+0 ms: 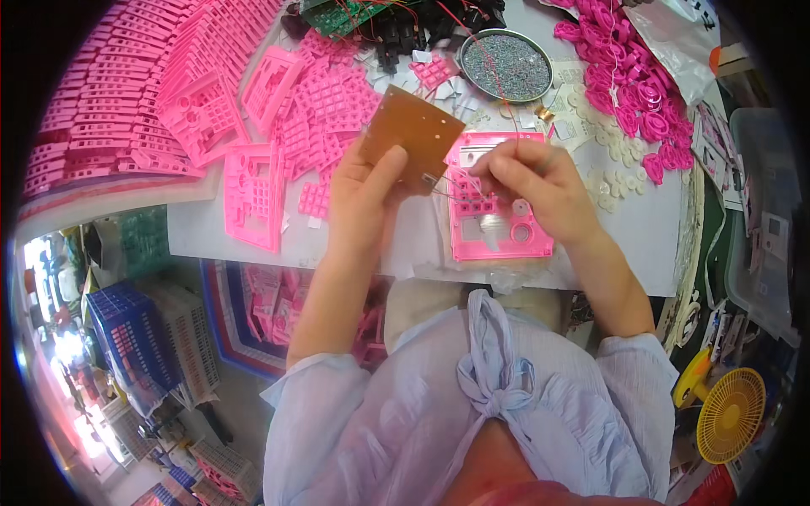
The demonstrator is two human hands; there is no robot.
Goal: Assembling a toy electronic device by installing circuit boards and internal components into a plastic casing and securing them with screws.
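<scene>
My left hand point(369, 181) grips a brown circuit board point(415, 135) by its lower left side, the thumb lying flat on its face. The board is tilted above the table. Thin wires run from its lower corner toward my right hand point(540, 181), whose thumb and fingertips are pinched together; what lies between them seems to be the wire ends, but I cannot make it out. Under my right hand a pink plastic housing point(506, 244) lies on the table, with round openings and a pink key pad point(469, 202) in it. A red wire point(498, 80) hangs down behind my right hand.
Pink housings point(126, 76) are stacked at the far left, beside a heap of pink key pads point(325, 105). A round tray of small screws point(506, 35) stands at the back. Magenta parts point(624, 76) and pale discs point(620, 152) lie to the right. A yellow fan point(730, 415) stands lower right.
</scene>
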